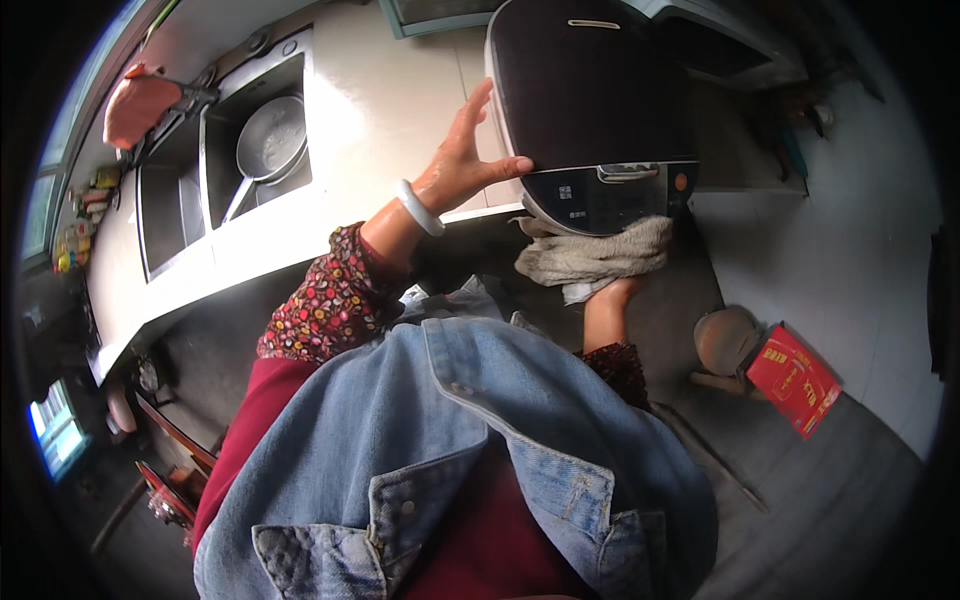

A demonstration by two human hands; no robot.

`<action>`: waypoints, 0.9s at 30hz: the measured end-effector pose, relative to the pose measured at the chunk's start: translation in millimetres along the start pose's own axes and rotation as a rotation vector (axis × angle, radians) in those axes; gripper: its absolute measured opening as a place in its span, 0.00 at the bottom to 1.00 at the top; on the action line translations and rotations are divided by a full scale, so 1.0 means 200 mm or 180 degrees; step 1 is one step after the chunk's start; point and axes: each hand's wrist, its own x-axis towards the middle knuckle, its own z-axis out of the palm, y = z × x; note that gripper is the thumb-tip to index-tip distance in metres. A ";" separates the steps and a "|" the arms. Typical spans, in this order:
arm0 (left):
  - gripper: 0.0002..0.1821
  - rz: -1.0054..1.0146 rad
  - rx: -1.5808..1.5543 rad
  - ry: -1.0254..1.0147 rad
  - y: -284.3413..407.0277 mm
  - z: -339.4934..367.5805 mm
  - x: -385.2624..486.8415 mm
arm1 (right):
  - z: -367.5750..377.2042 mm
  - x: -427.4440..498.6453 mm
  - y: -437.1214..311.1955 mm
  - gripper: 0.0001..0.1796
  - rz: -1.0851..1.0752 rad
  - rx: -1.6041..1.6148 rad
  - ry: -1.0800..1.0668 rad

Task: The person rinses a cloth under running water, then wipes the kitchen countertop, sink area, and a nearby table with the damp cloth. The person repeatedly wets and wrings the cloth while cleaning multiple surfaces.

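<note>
A rice cooker with a black lid stands at the counter's front edge, its control panel and silver latch turned towards me. My left hand rests at the cooker's left side, fingers spread, with the thumb on the rim near the lid's front corner. A pale bracelet circles that wrist. At the front of the cooker, below the panel, my right hand holds a folded beige cloth against it. The cloth hides most of the right fingers.
Left along the counter is a double sink with a metal pan in it. An orange cloth hangs by the faucet. On the floor at right are a red box and a round object.
</note>
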 end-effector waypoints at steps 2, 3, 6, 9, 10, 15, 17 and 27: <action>0.62 0.0080 -0.0047 0.0049 -0.02 0.01 -0.01 | 0.05 -0.12 0.07 0.33 0.0509 0.0366 -0.0360; 0.62 0.0130 -0.0108 0.0081 -0.03 0.02 -0.01 | 0.08 -0.17 0.09 0.33 0.0711 0.0447 -0.0516; 0.57 0.0058 -0.0364 0.0131 -0.07 0.01 -0.03 | 0.18 -0.29 0.15 0.34 0.1018 0.0437 -0.0870; 0.47 -0.0417 -0.0632 0.0394 -0.13 -0.05 -0.18 | 0.27 -0.37 0.19 0.35 0.1156 0.0323 -0.1131; 0.46 -0.0544 -0.0724 0.0421 -0.17 -0.10 -0.23 | 0.30 -0.40 0.20 0.35 0.1141 0.0280 -0.1222; 0.39 -0.0753 -0.0955 0.0597 -0.32 -0.37 -0.58 | 0.47 -0.51 0.30 0.28 0.1087 0.0059 -0.1547; 0.38 -0.0840 -0.1164 0.0603 -0.32 -0.48 -0.73 | 0.56 -0.53 0.35 0.25 0.0895 -0.0143 -0.1637; 0.25 -0.0698 -0.0818 0.0837 -0.49 -1.13 -1.72 | 1.71 -0.46 -0.06 0.11 -0.5408 -0.5482 -0.1603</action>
